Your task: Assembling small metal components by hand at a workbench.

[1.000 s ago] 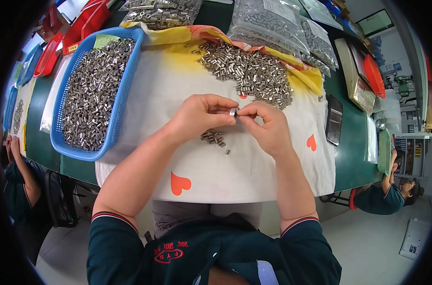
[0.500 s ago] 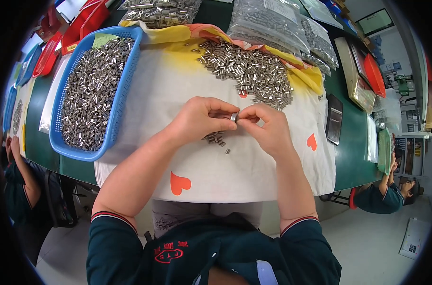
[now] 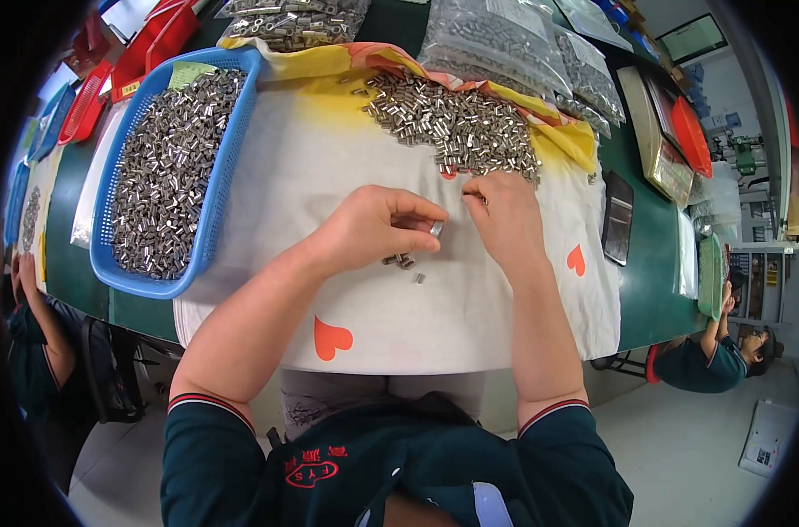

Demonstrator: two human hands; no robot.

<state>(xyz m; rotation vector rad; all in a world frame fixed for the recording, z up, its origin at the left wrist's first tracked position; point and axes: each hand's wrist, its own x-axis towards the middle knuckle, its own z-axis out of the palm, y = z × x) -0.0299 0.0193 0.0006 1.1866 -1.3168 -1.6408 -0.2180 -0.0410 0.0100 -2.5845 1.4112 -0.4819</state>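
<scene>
My left hand (image 3: 373,227) is closed, pinching a small shiny metal piece (image 3: 436,228) between thumb and fingertips. It looks like a short ring or sleeve. To its right, my right hand (image 3: 509,218) has its thumb and fingers drawn together at the near edge of a heap of short metal sleeves (image 3: 461,123). What the right fingers hold, if anything, is too small to make out. Just below my left fingertips lie several loose sleeves (image 3: 403,261), and a single sleeve (image 3: 419,278) sits apart from them. All rest on a white cloth (image 3: 417,329) with orange hearts.
A blue plastic basket (image 3: 219,189) full of metal sleeves stands left. Clear bags of metal parts (image 3: 496,44) line the far side. A dark phone (image 3: 619,220) lies right on the green table (image 3: 654,290). Co-workers sit at left (image 3: 57,342) and right (image 3: 711,364).
My right hand has drawn away from the left hand's metal piece, moving up and right toward the heap. The left hand stays nearly in place, still holding its piece.
</scene>
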